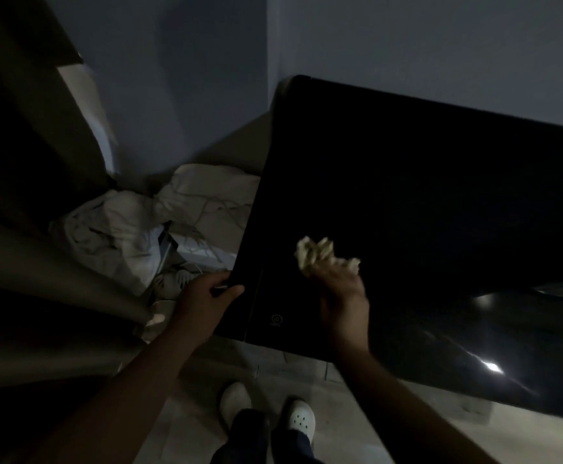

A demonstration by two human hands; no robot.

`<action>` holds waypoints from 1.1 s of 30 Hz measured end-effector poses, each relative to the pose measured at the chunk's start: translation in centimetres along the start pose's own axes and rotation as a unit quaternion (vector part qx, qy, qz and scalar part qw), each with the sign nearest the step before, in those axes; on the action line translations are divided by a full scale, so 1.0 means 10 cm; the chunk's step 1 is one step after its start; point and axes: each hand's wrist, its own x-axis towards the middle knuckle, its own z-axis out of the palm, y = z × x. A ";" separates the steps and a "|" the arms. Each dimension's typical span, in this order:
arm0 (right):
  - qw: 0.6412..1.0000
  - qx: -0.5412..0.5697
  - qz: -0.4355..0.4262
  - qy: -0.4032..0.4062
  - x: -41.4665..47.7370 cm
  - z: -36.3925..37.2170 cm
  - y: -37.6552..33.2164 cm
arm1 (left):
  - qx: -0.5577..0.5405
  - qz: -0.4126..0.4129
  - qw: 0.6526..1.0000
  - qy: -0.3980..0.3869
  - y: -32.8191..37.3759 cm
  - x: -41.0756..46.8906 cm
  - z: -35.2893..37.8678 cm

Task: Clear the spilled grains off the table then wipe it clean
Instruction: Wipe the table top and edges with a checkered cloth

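Lying on the dark surface [407, 195] close to its near-left corner, the crumpled pale rag [315, 251] is bunched at the fingertips of the right grip [342, 296], whose fingers curl over it and clench it against the top; the hand is blurred. No grains show on the glossy black top, though the light is too dim to be sure, so this looks like the wiping stage. The rag sits on the far side of the right grip. Most of the surface stretches beyond it and to the right, so the coming stroke probably runs that way, with the right arm nearer. The left grip [206, 294] clasps the surface's corner edge, thumb on top, likely steadying it. Heaped pale cloth [122, 226] lies on the floor to the left, and white shoes [298, 420] stand below.
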 end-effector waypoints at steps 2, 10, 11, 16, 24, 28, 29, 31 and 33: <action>0.998 0.010 -0.027 -0.051 -0.36 0.01 -0.16 | 0.004 0.000 1.000 0.011 0.00 0.00 0.01; 0.995 0.057 0.074 0.041 -0.01 -0.47 0.14 | 0.006 0.001 1.000 -0.027 -0.01 0.01 -0.06; 0.996 0.019 0.079 0.036 -0.03 -0.45 0.21 | 0.009 0.003 1.000 -0.028 -0.01 0.02 -0.07; 0.997 -0.031 0.055 0.038 -0.63 -0.16 -0.02 | 0.014 0.013 0.999 -0.031 0.01 0.01 -0.07; 0.997 0.055 0.043 0.025 -0.99 -0.19 -0.38 | 0.038 0.040 0.998 -0.041 0.04 0.03 -0.11; 0.985 -0.035 0.111 0.129 -0.75 -0.17 -0.10 | 0.031 0.046 0.997 -0.049 0.02 0.04 -0.11; 0.984 -0.058 0.115 0.127 -0.80 -0.10 -0.11 | 0.029 0.048 0.997 -0.049 0.02 0.04 -0.11; 0.989 -0.062 0.095 0.093 -0.98 0.03 -0.25 | 0.024 0.048 0.997 -0.048 -0.01 0.05 -0.12; 0.996 0.004 0.070 0.049 -1.13 0.05 -0.40 | 0.020 0.038 0.998 -0.050 -0.03 0.07 -0.13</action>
